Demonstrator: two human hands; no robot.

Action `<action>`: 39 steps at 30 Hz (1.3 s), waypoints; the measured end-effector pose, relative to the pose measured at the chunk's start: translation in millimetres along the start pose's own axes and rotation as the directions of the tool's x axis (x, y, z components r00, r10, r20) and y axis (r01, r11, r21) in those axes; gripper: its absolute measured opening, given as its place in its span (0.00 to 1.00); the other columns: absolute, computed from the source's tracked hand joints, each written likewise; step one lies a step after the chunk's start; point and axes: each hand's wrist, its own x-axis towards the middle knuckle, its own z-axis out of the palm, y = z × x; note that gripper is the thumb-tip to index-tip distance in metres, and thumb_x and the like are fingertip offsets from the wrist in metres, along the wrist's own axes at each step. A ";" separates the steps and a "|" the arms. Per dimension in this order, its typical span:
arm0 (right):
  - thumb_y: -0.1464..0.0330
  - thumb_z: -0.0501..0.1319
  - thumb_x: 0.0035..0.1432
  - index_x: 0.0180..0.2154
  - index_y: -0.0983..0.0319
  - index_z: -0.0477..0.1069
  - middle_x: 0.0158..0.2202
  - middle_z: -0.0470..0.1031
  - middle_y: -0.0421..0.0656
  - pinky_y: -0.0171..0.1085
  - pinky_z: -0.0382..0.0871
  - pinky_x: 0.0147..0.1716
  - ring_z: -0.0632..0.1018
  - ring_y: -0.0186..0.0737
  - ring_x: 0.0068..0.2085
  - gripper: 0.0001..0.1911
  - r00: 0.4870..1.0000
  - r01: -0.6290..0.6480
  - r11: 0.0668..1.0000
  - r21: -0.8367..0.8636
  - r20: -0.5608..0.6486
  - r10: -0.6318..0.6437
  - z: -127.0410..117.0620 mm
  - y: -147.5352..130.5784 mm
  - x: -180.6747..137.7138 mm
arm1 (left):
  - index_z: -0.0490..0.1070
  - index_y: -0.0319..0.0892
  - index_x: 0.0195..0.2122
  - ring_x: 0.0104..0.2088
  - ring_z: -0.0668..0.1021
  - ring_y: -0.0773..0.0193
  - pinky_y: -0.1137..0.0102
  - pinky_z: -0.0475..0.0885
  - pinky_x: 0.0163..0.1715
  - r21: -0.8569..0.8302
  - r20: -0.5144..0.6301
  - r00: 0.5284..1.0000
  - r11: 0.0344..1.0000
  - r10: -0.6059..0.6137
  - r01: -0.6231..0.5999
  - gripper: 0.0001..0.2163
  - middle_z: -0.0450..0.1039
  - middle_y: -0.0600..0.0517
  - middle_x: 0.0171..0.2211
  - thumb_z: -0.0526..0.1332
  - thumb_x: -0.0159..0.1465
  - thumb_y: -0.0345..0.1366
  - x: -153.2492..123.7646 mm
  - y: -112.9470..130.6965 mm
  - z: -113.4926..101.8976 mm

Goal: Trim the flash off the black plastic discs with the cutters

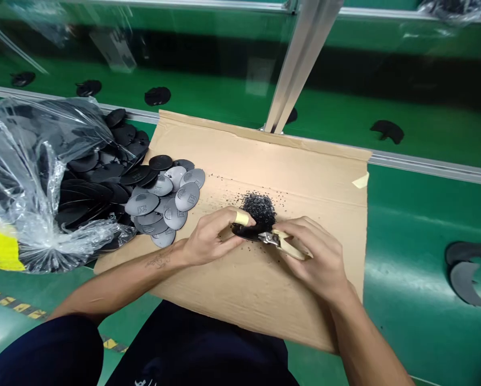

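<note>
Disc [245,233]: over the middle of the card [228,295], just on the near side of the heap of black bits [258,206]; dark, partly hidden by fingers

Left hand [208,236]: nearly closed, thumb and fingers pinching the disc at its rim

Right hand [318,257]: curled round the handles of the cutters [292,247], whose metal nose meets the disc's right side; whether the jaws bite or merely touch, cannot tell

Handling (judged): disc seems light, thin and fairly stiff, probably plastic; smooth faces may slide against skin, and the thin edge may chip or flex under pressure; best held by the rim, clear of the cutters' nose. Cutters look rigid and heavier, best held well back on the handles

Counts, placed by the card:
- over its middle: two hands, one disc, one pair of cutters, one heap; bits too small to count
- across its left edge: about ten grey discs [187,197], overlaps preventing an exact figure
- off its left side: one clear bag [19,145] with one yellow label [1,246]; black discs [80,193] in and beside it, too layered to count
- beyond its far edge: five loose black pieces [157,96]
- well off its right side: at least two curved pieces [463,281], another cut off by the view
</note>
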 end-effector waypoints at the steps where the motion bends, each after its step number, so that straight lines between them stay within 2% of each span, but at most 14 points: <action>1: 0.73 0.64 0.63 0.49 0.60 0.73 0.40 0.82 0.48 0.40 0.74 0.34 0.82 0.43 0.38 0.12 0.999 0.053 0.996 -0.065 -0.001 -0.053 0.4 -0.1 -0.5 | 0.71 0.40 0.49 0.43 0.81 0.64 0.68 0.80 0.42 0.049 0.012 1.000 0.999 0.015 -0.016 0.10 0.78 0.47 0.41 0.62 0.67 0.27 0.2 -0.6 -0.2; 3: 0.73 0.63 0.64 0.49 0.61 0.73 0.39 0.82 0.48 0.41 0.71 0.32 0.81 0.43 0.36 0.11 0.990 0.141 0.976 -0.165 0.006 -0.142 1.1 -1.2 -1.0 | 0.71 0.40 0.52 0.41 0.79 0.63 0.68 0.79 0.39 0.157 0.051 0.998 0.986 0.046 -0.053 0.14 0.77 0.47 0.41 0.60 0.66 0.24 0.5 -1.9 -0.7; 5: 0.73 0.63 0.65 0.49 0.62 0.72 0.39 0.82 0.49 0.41 0.71 0.32 0.81 0.43 0.36 0.11 0.985 0.170 0.974 -0.149 0.012 -0.170 1.0 -2.7 -0.5 | 0.72 0.41 0.52 0.40 0.78 0.63 0.69 0.78 0.37 0.233 0.091 0.993 0.968 0.072 -0.091 0.17 0.76 0.47 0.41 0.58 0.64 0.22 0.3 -2.9 -1.3; 9: 0.74 0.63 0.63 0.50 0.61 0.71 0.42 0.81 0.49 0.41 0.76 0.36 0.81 0.43 0.40 0.14 0.998 0.063 0.995 0.079 0.015 -0.065 -3.0 -1.2 1.0 | 0.72 0.42 0.53 0.41 0.78 0.63 0.69 0.77 0.37 0.207 0.102 0.994 0.976 0.039 -0.060 0.20 0.75 0.47 0.42 0.55 0.62 0.19 0.2 -2.7 -2.8; 11: 0.75 0.63 0.62 0.50 0.60 0.72 0.43 0.80 0.48 0.41 0.76 0.37 0.81 0.43 0.42 0.15 1.000 0.008 0.996 0.090 -0.012 -0.007 -5.5 2.8 1.0 | 0.72 0.41 0.53 0.41 0.78 0.63 0.69 0.77 0.39 0.132 0.083 0.997 0.991 0.008 -0.019 0.20 0.75 0.47 0.42 0.56 0.63 0.19 1.1 -1.6 -3.6; 13: 0.75 0.63 0.62 0.50 0.61 0.72 0.44 0.80 0.49 0.42 0.75 0.38 0.81 0.43 0.42 0.14 1.000 -0.007 1.000 0.006 -0.022 0.007 -6.9 7.6 0.6 | 0.72 0.40 0.52 0.42 0.78 0.63 0.68 0.77 0.41 0.062 0.063 0.998 0.998 -0.003 -0.001 0.18 0.75 0.46 0.41 0.56 0.63 0.20 2.2 -0.2 -4.1; 17: 0.73 0.62 0.64 0.49 0.62 0.72 0.42 0.81 0.50 0.43 0.72 0.37 0.80 0.44 0.41 0.12 0.998 0.051 0.988 -0.144 0.053 -0.044 -5.6 13.0 0.5 | 0.72 0.40 0.49 0.42 0.79 0.63 0.68 0.77 0.41 -0.036 0.054 0.998 0.999 -0.023 0.025 0.14 0.77 0.46 0.41 0.57 0.64 0.21 3.1 1.8 -3.4; 25: 0.72 0.62 0.66 0.48 0.62 0.73 0.39 0.82 0.47 0.39 0.68 0.34 0.78 0.39 0.36 0.09 0.993 0.114 0.951 -0.289 0.054 -0.102 -2.1 9.4 0.2 | 0.71 0.40 0.47 0.42 0.79 0.63 0.68 0.76 0.42 -0.188 0.057 0.993 0.976 -0.102 0.111 0.08 0.77 0.46 0.41 0.61 0.67 0.28 -1.6 1.0 2.4; 32: 0.73 0.63 0.66 0.47 0.62 0.74 0.38 0.82 0.46 0.37 0.68 0.32 0.76 0.36 0.33 0.09 0.990 0.140 0.922 -0.360 0.036 -0.137 -1.9 6.2 -1.2 | 0.71 0.41 0.48 0.42 0.79 0.64 0.72 0.77 0.40 -0.296 0.100 0.974 0.928 -0.205 0.226 0.08 0.75 0.47 0.41 0.63 0.68 0.32 -7.2 1.7 5.2; 39: 0.75 0.63 0.65 0.45 0.62 0.77 0.34 0.82 0.42 0.36 0.67 0.30 0.74 0.34 0.30 0.08 0.990 0.142 0.886 -0.441 0.045 -0.136 -3.7 1.5 -0.8 | 0.72 0.40 0.46 0.41 0.79 0.65 0.71 0.76 0.42 -0.251 0.071 0.988 0.956 -0.137 0.151 0.07 0.77 0.48 0.40 0.63 0.68 0.29 -5.6 -0.3 5.2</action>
